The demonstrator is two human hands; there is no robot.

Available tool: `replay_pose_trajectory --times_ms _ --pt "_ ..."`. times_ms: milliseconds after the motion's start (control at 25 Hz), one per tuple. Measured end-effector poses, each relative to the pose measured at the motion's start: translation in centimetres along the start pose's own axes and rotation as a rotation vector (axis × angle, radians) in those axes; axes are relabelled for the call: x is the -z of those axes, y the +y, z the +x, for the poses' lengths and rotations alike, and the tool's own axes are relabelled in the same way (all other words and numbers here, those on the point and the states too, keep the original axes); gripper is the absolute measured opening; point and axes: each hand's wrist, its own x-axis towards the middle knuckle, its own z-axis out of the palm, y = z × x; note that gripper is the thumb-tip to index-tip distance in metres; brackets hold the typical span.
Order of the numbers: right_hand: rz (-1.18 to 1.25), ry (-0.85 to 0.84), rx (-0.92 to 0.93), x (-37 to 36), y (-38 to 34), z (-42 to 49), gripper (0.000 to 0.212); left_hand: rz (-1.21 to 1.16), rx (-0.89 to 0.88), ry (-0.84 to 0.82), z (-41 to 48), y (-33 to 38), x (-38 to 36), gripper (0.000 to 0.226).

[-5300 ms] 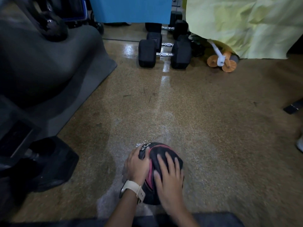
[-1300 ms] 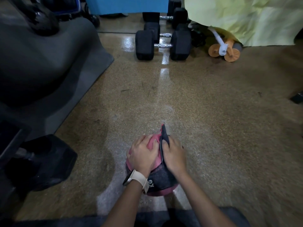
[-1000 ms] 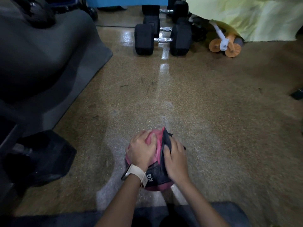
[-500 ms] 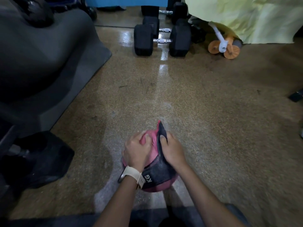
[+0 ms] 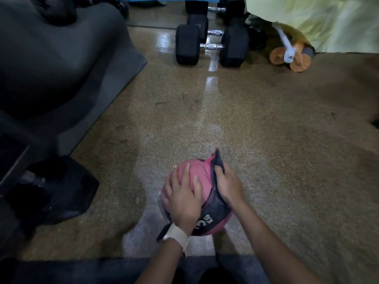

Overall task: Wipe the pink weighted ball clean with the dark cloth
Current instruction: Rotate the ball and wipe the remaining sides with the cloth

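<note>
At the left, the left grip [image 5: 183,196] lies flat, fingers straight and spread, on the pink weighted ball [image 5: 200,171], which sits on the speckled floor [image 5: 266,140] close to the person. To its right, the right grip [image 5: 228,185] is curled round the dark cloth [image 5: 217,159] and holds it against the ball's right side, a corner poking up.

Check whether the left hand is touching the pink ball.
Touching. The head view shows the left hand lying flat on the pink ball, fingers spread across its top.
</note>
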Motion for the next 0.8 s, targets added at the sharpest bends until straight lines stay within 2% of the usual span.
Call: replay_pose_trajectory --times_ms 80,200,280,320,400,480,560,640,720,800 --pt "-0.025 -0.041 -0.026 0.3 -0.7 1.5 0.04 0.051 -0.019 -0.082 -0.1 0.2 -0.2 0.067" --pt "-0.201 0.122 0.218 -1.5 -0.8 -3.9 0.054 0.019 -0.079 -0.133 3.7 0.8 0.3 0.056" --pt "-0.24 0.196 0.297 -1.7 -0.4 -5.8 0.055 -0.004 -0.05 -0.144 5.2 1.2 0.2 0.049" --pt "-0.202 0.152 0.274 -1.2 -0.3 -4.7 0.053 0.017 -0.054 -0.154 5.1 1.2 -0.1 0.046" --pt "-0.094 0.006 0.087 0.2 -0.7 -1.0 0.045 0.057 -0.089 -0.154 4.4 1.3 -0.1 0.056" --pt "-0.031 0.008 0.0 0.7 -0.9 1.0 0.046 0.056 -0.08 -0.103 4.4 1.3 0.0 0.063" --pt "-0.08 0.163 0.073 -1.0 -0.7 -2.5 0.053 0.031 -0.058 -0.078 4.9 1.3 0.0 0.064" --pt "-0.113 0.237 0.198 -3.1 -0.2 -9.3 0.056 -0.059 -0.057 -0.072 5.0 0.7 0.1 0.069" --pt "-0.125 0.215 0.245 -3.1 -0.1 -10.8 0.058 -0.131 -0.071 -0.057 5.5 0.0 0.0 0.072" --pt "-0.147 0.149 0.164 -2.1 -0.9 -6.9 0.062 -0.139 -0.066 -0.045 5.7 -0.5 -0.1 0.07"
